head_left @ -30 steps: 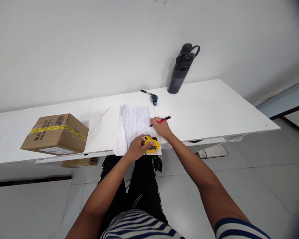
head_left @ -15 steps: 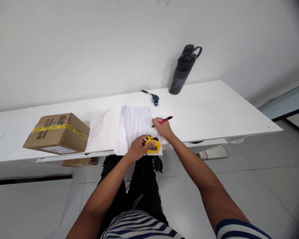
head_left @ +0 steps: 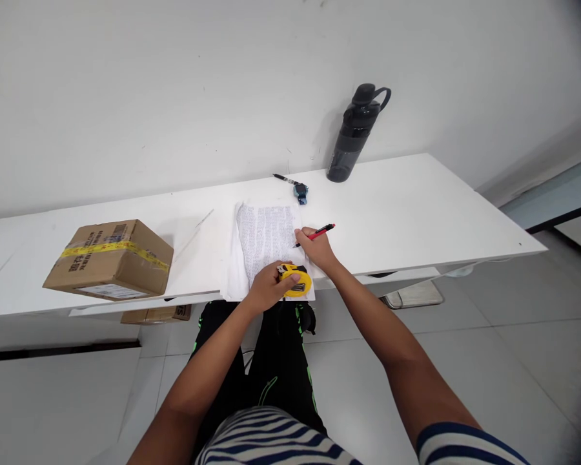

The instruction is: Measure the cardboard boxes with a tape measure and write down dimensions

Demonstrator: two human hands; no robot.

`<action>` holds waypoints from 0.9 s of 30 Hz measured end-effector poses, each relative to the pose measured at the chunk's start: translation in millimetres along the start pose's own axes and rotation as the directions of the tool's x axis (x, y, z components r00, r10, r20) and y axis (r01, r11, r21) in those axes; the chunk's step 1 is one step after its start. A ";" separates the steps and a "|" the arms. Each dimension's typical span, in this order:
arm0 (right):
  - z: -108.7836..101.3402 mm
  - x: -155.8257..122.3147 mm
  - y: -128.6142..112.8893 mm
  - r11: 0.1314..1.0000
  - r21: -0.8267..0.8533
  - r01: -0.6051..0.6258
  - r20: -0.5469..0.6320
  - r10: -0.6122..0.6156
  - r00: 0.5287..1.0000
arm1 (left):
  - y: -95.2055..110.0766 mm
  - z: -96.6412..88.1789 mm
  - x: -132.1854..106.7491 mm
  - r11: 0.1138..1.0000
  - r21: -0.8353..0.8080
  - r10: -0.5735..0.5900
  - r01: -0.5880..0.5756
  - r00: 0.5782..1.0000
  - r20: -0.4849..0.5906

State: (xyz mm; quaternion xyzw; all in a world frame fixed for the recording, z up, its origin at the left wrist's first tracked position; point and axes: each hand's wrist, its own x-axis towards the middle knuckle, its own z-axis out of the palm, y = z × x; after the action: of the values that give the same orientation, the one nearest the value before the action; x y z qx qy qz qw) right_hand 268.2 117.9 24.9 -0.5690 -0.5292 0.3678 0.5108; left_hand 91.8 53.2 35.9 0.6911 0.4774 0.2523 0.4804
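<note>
Biggest first: there's a long white surface (head_left: 416, 213) with a taped box (head_left: 109, 258) at 9 o'clock from the papers and a dark bottle (head_left: 351, 139) at 1. The papers (head_left: 266, 236) haven't really budged from the near edge. The left hand (head_left: 266, 287) still has its fingers wrapped round a tape measure (head_left: 304, 285), over the sheets' 5 o'clock corner. Only real change: the right hand (head_left: 319, 248), fingers pinched on a red pen (head_left: 323, 231), has nudged the tip toward 3 o'clock, so I'd guess writing's underway.
</note>
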 end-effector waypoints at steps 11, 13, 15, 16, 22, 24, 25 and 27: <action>-0.7 2.4 3.9 0.999 -0.027 -0.017 -0.036 0.016 0.999 | 0.9 0.5 -0.2 1.000 -0.005 -0.007 0.007 1.000 0.000; -1.1 2.9 5.3 0.999 -0.042 -0.006 -0.033 0.005 0.999 | 1.1 1.2 -0.9 1.000 -0.008 -0.006 0.006 1.000 -0.016; -1.2 0.6 7.1 0.998 -0.063 0.014 0.003 -0.014 1.000 | 2.5 2.1 -4.4 1.000 -0.016 -0.008 0.007 0.999 -0.032; -1.1 -1.6 8.2 0.997 -0.078 0.023 0.019 -0.022 1.000 | 3.5 2.4 -7.0 1.000 -0.019 -0.008 0.007 0.999 -0.032; 2.5 -8.8 23.9 0.937 -0.288 0.200 -0.092 -0.235 0.968 | 2.9 1.2 -18.3 0.999 0.020 -0.025 0.025 1.000 -0.007; 6.7 -5.7 31.8 0.864 -0.387 0.323 -0.025 -0.360 0.932 | 0.0 2.7 -21.2 0.999 0.028 -0.032 0.033 0.999 -0.042; 9.3 -3.8 35.5 0.839 -0.443 0.316 -0.005 -0.355 0.935 | -0.3 4.5 -23.6 0.999 0.011 -0.033 0.034 0.997 -0.068; 14.0 -0.1 41.8 0.800 -0.548 0.245 0.024 -0.277 0.960 | 3.9 8.3 -31.8 0.997 -0.074 -0.028 0.019 0.992 -0.124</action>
State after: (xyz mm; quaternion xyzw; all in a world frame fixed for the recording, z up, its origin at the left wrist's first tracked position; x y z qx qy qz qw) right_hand 264.2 124.0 -18.6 -0.6225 -0.6704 0.1116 0.3881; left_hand 86.8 20.6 39.4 0.6504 0.5051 0.3065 0.4774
